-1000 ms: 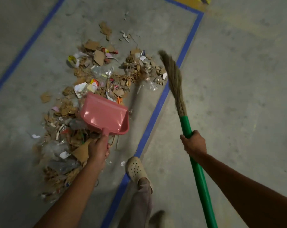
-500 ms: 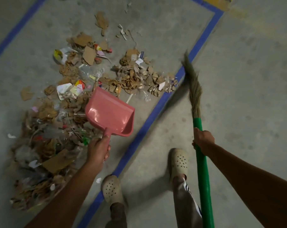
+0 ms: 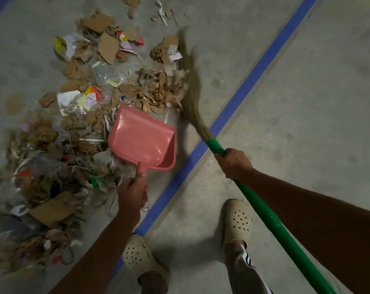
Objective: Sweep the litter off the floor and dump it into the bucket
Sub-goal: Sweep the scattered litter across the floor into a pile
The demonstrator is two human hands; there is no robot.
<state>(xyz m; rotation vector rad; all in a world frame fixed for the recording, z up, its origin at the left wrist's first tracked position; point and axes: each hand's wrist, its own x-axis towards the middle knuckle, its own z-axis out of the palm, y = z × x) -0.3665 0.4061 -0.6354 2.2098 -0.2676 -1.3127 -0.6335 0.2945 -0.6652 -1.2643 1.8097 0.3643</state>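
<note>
Green plastic fills our right hand (image 3: 235, 163) — it is clenched around the broom handle (image 3: 271, 213) just below the bristles (image 3: 190, 90), a short hold that should give good control of a long, light tool. Our left hand (image 3: 133, 193) grips the stub handle of the pink dustpan (image 3: 142, 140), which looks stiff, thin and nearly weightless, still empty.

Outward from there, the bristle tips press against the near edge of the litter (image 3: 78, 115), which spreads across the concrete floor (image 3: 307, 102) left of the blue tape line (image 3: 239, 98). We judge it featherlight and unruly — torn cardboard, paper scraps and clear film that will likely skid or cling rather than roll.

The bristles are motion-blurred, the pile runs off the left edge, and no bucket is in view.
</note>
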